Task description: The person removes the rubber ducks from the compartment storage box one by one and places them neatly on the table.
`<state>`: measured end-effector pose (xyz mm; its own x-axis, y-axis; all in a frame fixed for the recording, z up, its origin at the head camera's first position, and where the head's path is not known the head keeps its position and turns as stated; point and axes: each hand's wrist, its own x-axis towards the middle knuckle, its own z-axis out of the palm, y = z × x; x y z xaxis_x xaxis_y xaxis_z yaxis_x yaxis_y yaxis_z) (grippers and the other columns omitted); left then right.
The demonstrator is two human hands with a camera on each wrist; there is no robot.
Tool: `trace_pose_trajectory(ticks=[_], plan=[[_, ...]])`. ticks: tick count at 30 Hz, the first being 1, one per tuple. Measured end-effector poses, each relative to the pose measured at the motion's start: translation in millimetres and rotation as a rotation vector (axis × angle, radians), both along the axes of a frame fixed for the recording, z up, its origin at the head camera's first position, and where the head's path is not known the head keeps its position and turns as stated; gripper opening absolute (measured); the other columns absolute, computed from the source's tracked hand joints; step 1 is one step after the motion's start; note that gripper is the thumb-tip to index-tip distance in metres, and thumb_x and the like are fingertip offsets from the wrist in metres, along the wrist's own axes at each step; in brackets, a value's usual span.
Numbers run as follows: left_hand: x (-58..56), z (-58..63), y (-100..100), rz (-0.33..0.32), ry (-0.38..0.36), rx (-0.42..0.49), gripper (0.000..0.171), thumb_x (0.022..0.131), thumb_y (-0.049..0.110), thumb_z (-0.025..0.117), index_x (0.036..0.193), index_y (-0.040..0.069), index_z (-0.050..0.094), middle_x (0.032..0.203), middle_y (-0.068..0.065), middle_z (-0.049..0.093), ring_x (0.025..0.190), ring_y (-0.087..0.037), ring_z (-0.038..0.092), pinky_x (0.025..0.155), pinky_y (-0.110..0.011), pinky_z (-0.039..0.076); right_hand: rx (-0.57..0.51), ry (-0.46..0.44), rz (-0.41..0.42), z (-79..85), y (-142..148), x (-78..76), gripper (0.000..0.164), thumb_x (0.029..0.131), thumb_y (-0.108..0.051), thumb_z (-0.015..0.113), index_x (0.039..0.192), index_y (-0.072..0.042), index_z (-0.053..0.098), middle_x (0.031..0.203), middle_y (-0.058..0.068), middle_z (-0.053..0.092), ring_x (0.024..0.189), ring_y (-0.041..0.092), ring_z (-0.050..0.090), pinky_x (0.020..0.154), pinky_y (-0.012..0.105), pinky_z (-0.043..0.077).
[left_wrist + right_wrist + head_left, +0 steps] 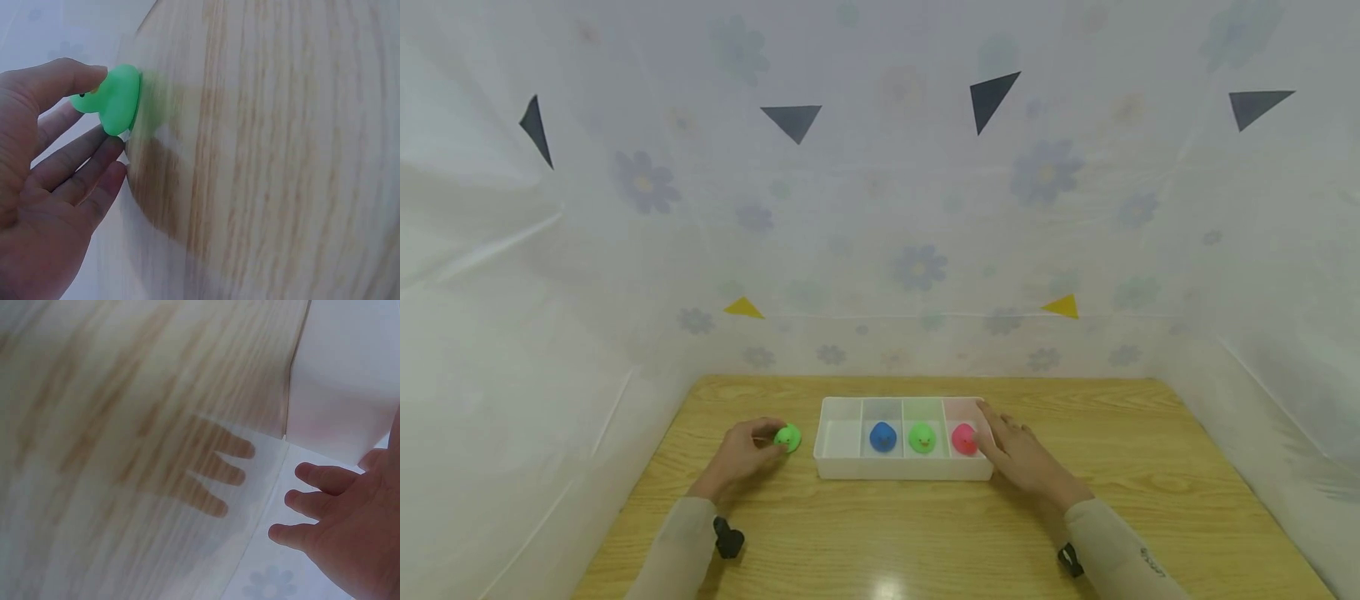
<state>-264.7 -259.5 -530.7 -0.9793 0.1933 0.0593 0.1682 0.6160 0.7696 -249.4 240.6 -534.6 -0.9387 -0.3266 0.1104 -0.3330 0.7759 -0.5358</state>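
Left of the white divided box (904, 468), my left hand (747, 452) pinches a green toy duck (787, 437) between thumb and fingers. In the left wrist view that duck (122, 100) has its base against or very near the wooden surface. My right hand (1026, 457) is at the box's right end, fingers extended along the rim and thumb reaching over the pink duck (964, 438). Whether the thumb touches that duck cannot be told. The right wrist view shows the fingers (328, 480) spread beside the box wall (337, 381).
Inside the box, a blue duck (883, 437) and another green duck (922, 437) occupy the middle compartments; the leftmost compartment shows its bare floor. The box stands on a wood-grain table (880, 533). Flowered white sheeting (880, 208) surrounds the table at the back and sides.
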Motion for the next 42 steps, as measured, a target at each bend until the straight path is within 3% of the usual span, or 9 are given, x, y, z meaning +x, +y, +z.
trace_pose_trajectory(ticks=[5, 11, 20, 32, 42], plan=[[-1.0, 5.5, 0, 0.001, -0.007, -0.016, 0.044, 0.097, 0.019, 0.077, 0.136, 0.003, 0.068, 0.133, -0.016, 0.072, 0.121, -0.035, 0.067, 0.102, -0.051, 0.057, 0.0, 0.009, 0.001, 0.4, 1, 0.7, 0.068, 0.113, -0.044, 0.043, 0.17, -0.016, 0.02, 0.155, 0.024, 0.054, 0.152, 0.055, 0.035, 0.118, 0.082, 0.018], [-2.5, 20.9, 5, -0.024, 0.041, -0.013, 0.051, 0.098, 0.024, 0.075, 0.144, 0.003, 0.063, 0.144, -0.021, 0.065, 0.133, -0.043, 0.06, 0.107, -0.057, 0.052, 0.001, 0.002, -0.001, -0.4, 1, -0.4, 0.068, 0.113, -0.045, 0.043, 0.17, -0.017, 0.019, 0.155, 0.024, 0.054, 0.152, 0.054, 0.034, 0.119, 0.082, 0.017], [-3.7, 37.4, 25, -0.036, 0.171, -0.032, 0.047, 0.098, 0.025, 0.077, 0.141, 0.009, 0.066, 0.136, -0.019, 0.07, 0.123, -0.038, 0.067, 0.1, -0.054, 0.056, 0.009, -0.013, -0.01, -1.2, 1, -1.5, 0.069, 0.113, -0.049, 0.043, 0.17, -0.017, 0.021, 0.158, 0.021, 0.052, 0.153, 0.052, 0.035, 0.121, 0.079, 0.018], [-2.8, 51.4, 57, -0.1, 0.203, 0.021, 0.044, 0.096, 0.026, 0.079, 0.137, 0.011, 0.069, 0.126, -0.017, 0.074, 0.115, -0.035, 0.071, 0.093, -0.051, 0.058, 0.001, -0.007, -0.003, -2.8, 1, -1.4, 0.069, 0.113, -0.047, 0.043, 0.17, -0.018, 0.02, 0.157, 0.021, 0.053, 0.153, 0.051, 0.036, 0.12, 0.08, 0.018], [-4.5, 51.7, 77, -0.164, 0.212, -0.018, 0.046, 0.097, 0.029, 0.077, 0.138, 0.011, 0.068, 0.124, -0.018, 0.075, 0.114, -0.037, 0.071, 0.094, -0.054, 0.057, 0.0, -0.011, -0.004, -1.9, 0, -1.0, 0.069, 0.113, -0.048, 0.043, 0.17, -0.018, 0.02, 0.162, 0.021, 0.047, 0.153, 0.05, 0.037, 0.12, 0.08, 0.018]])
